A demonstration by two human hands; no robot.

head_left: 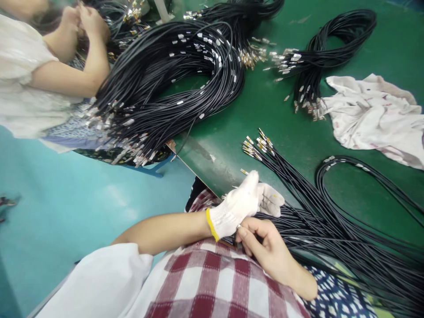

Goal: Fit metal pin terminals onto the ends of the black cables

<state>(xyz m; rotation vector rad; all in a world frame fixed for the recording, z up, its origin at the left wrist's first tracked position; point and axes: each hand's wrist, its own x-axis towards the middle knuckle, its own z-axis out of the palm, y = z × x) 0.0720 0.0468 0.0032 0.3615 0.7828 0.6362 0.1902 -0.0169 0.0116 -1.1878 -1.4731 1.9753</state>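
My left hand wears a white knit glove with a yellow cuff. Its fingers are stretched out and apart over the near end of a bundle of black cables, and its palm side is partly hidden. Just below the glove, my bare right hand is closed in a pinch. Between its thumb and forefinger shows a small metal cable connector; the cable behind it is hidden. Other cable ends with silver and gold connectors fan out on the green table beyond my hands.
A big coil of black cables with white tags overhangs the table edge. Another cable bundle and a crumpled white cloth lie at the far right. At upper left, a co-worker's hands are near more cables.
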